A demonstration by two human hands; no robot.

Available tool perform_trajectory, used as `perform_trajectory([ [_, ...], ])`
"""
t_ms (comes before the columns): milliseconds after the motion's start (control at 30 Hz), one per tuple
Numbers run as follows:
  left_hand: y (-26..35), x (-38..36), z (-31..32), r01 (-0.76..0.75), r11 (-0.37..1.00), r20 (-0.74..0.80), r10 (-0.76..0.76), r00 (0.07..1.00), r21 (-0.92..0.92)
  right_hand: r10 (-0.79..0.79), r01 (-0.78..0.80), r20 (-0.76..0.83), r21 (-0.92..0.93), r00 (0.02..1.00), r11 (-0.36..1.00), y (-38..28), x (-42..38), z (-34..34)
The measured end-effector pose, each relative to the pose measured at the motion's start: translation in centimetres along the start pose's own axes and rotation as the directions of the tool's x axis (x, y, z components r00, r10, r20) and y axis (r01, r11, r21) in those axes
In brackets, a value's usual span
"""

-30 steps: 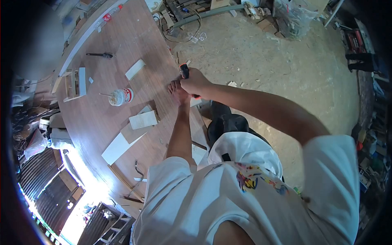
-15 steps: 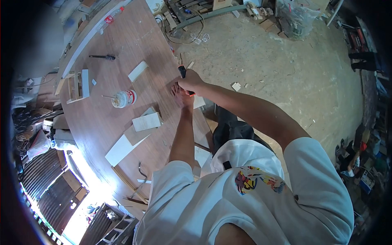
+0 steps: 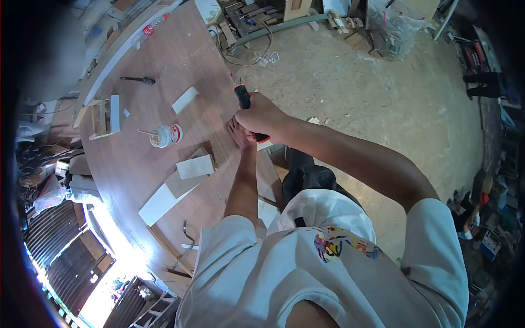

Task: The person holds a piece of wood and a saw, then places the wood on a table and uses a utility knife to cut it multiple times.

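Note:
My right hand [image 3: 260, 117] is closed round the black-and-orange handle of what looks like a handsaw [image 3: 241, 97]. Its blade is hidden from above. Beside and partly beneath it, my left hand [image 3: 240, 134] lies with fingers stretched out, pressing down near the table's edge. A pale piece of board [image 3: 265, 145] shows just below the hands, mostly covered by them. Nearby on the wooden table [image 3: 213, 117] lie a white block [image 3: 185, 100], a white rectangular piece [image 3: 196, 167] and a longer white board [image 3: 161, 203].
An open tub [image 3: 167, 135] with a stick in it stands on the table. Farther off are a dark tool [image 3: 138, 80], a small wooden frame [image 3: 105, 117] and a plastic bottle [image 3: 156, 24]. Wood scraps [image 3: 313, 120] lie on the floor; a filled plastic bag [image 3: 396, 33] stands beyond.
My right hand and the handsaw have moved slightly down and right, toward my body, and my right elbow has swung outward. My left hand stays nearly in place.

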State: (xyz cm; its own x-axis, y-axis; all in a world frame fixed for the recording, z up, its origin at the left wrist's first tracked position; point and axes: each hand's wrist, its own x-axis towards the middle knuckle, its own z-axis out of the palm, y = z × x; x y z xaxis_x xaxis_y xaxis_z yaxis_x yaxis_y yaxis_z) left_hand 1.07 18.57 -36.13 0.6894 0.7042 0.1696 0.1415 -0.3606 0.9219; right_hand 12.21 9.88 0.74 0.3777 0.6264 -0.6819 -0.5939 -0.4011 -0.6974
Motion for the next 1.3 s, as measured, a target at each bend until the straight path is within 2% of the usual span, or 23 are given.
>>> perform_trajectory([
  [33, 4.4, 0.5, -0.6, -0.003, 0.910, 0.074, -0.030, 0.997, 0.414, 0.004, -0.005, 0.012, 0.050, 1.000, 0.999, -0.2, -0.6, -0.1],
  [67, 7.1, 0.9, -1.0, -0.038, 0.660, 0.129, -0.090, 0.988, 0.750, 0.007, -0.009, 0.021, 0.099, 1.000, 0.995, -0.5, -1.1, -0.1],
  [100, 5.1, 0.8, -0.8, -0.037, 0.659, 0.125, -0.088, 0.988, 0.751, 0.005, -0.007, 0.024, 0.098, 1.000, 0.995, -0.6, -1.4, -0.1],
  [133, 1.4, 0.1, -0.3, 0.008, 0.862, 0.052, -0.040, 0.998, 0.506, 0.005, -0.004, -0.006, 0.074, 1.000, 0.997, -0.7, -1.7, -0.1],
  [167, -0.5, -0.3, 0.2, 0.024, 0.978, -0.032, -0.018, 0.999, 0.206, 0.004, -0.002, -0.037, 0.049, 0.999, 0.999, -0.7, -1.9, -0.2],
  [200, 1.0, -0.2, 0.1, 0.025, 0.979, -0.033, -0.018, 0.999, 0.204, 0.004, -0.002, -0.038, 0.048, 0.999, 0.999, -0.5, -1.6, -0.2],
  [267, 7.0, 0.6, -1.0, 0.149, 0.915, -0.043, -0.144, 0.989, 0.375, 0.000, -0.001, -0.091, -0.014, 0.996, 1.000, 1.0, -0.2, -0.3],
  [300, 8.1, 0.8, -1.2, 0.150, 0.914, -0.045, -0.143, 0.989, 0.378, 0.000, -0.001, -0.088, -0.013, 0.996, 1.000, 1.8, 0.7, -0.3],
  [367, 9.3, 1.1, -1.4, -0.138, 0.646, 0.098, 0.099, 0.990, 0.751, -0.019, 0.010, -0.120, -0.082, 0.993, 0.997, 3.8, 3.1, -0.8],
  [500, 10.3, 1.3, -1.6, -0.132, 0.651, 0.111, 0.074, 0.991, 0.748, -0.099, 0.081, -0.196, -0.101, 0.976, 0.992, 8.5, 8.8, -1.6],
  [567, 10.4, 1.1, -1.9, -0.143, 0.692, 0.113, 0.089, 0.990, 0.708, -0.105, 0.086, -0.220, -0.097, 0.970, 0.992, 9.1, 9.9, -1.2],
  [600, 10.1, 1.2, -1.9, -0.181, 0.663, 0.110, 0.148, 0.983, 0.726, -0.099, 0.079, -0.215, -0.100, 0.972, 0.992, 9.4, 10.2, -1.2],
  [667, 9.9, 0.9, -1.7, -0.142, 0.676, 0.119, 0.081, 0.990, 0.723, -0.077, 0.060, -0.220, -0.084, 0.972, 0.995, 9.7, 11.1, -1.3],
  [700, 10.4, 1.1, -1.7, -0.112, 0.686, 0.132, 0.024, 0.991, 0.719, -0.080, 0.061, -0.215, -0.089, 0.973, 0.994, 9.3, 10.9, -1.1],
  [800, 10.6, 1.0, -1.7, -0.154, 0.671, 0.121, 0.097, 0.988, 0.725, -0.038, 0.033, -0.182, -0.031, 0.983, 0.999, 8.2, 9.3, -1.0],
  [1000, 10.3, 1.2, -1.6, -0.096, 0.692, 0.095, 0.041, 0.995, 0.715, -0.087, 0.084, -0.114, -0.024, 0.990, 0.996, 5.8, 5.2, -0.7],
  [1033, 6.9, 0.9, -0.6, -0.095, 0.692, 0.092, 0.041, 0.995, 0.715, -0.082, 0.081, -0.114, -0.016, 0.990, 0.997, 5.3, 4.2, -0.5],
  [1067, 0.7, 0.2, 1.2, -0.145, 0.499, 0.117, 0.086, 0.989, 0.854, -0.076, 0.075, -0.114, -0.008, 0.991, 0.997, 4.8, 3.0, -0.3],
  [1100, -2.5, -0.2, 2.2, -0.183, 0.276, 0.154, 0.123, 0.980, 0.944, -0.075, 0.075, -0.114, -0.009, 0.991, 0.997, 3.9, 1.5, 0.0],
  [1133, 2.2, -1.8, 1.3, -0.181, 0.278, 0.152, 0.124, 0.981, 0.943, -0.073, 0.077, -0.103, 0.035, 0.992, 0.996, 2.8, -0.2, 0.3],
  [1200, 10.5, 1.1, -1.8, -0.193, 0.712, 0.069, 0.199, 0.978, 0.675, -0.098, 0.105, -0.084, 0.093, 0.992, 0.990, 2.7, -1.8, 0.4],
  [1233, 10.2, 1.0, -1.7, -0.192, 0.712, 0.068, 0.199, 0.978, 0.676, -0.098, 0.105, -0.083, 0.093, 0.992, 0.990, 3.4, -1.5, 0.1],
  [1300, 9.6, 1.1, -1.3, -0.129, 0.696, 0.074, 0.109, 0.991, 0.707, -0.217, 0.205, -0.165, -0.087, 0.962, 0.975, 6.5, 0.3, -0.7],
])
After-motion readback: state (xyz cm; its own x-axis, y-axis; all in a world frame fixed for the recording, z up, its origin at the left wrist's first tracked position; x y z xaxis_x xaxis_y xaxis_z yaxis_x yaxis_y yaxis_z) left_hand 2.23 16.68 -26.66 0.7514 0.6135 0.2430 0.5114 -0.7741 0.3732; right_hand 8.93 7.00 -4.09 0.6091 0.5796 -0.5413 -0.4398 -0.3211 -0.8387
